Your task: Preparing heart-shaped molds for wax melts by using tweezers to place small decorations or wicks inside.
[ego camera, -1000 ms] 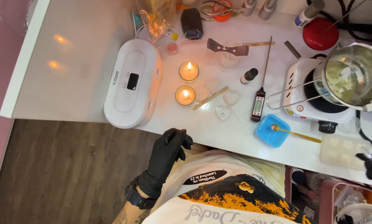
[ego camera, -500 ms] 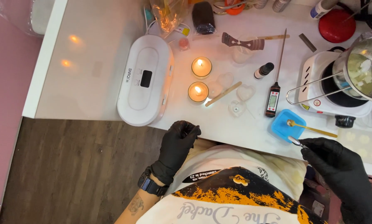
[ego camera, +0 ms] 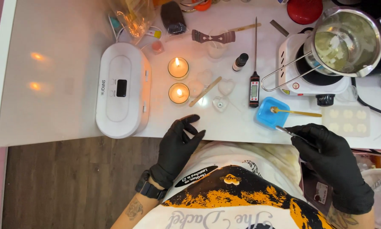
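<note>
Tweezers (ego camera: 289, 132) beside blue dish (ego camera: 270, 117)

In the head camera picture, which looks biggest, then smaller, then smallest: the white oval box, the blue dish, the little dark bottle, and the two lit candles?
1. White oval box, by far the largest.
2. Blue dish.
3. The two lit candles: they look alike, so no ranking between them.
4. Little dark bottle, the smallest.

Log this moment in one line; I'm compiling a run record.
left hand: empty, at table edge | right hand: holds tweezers beside blue dish | two candles lit
</note>
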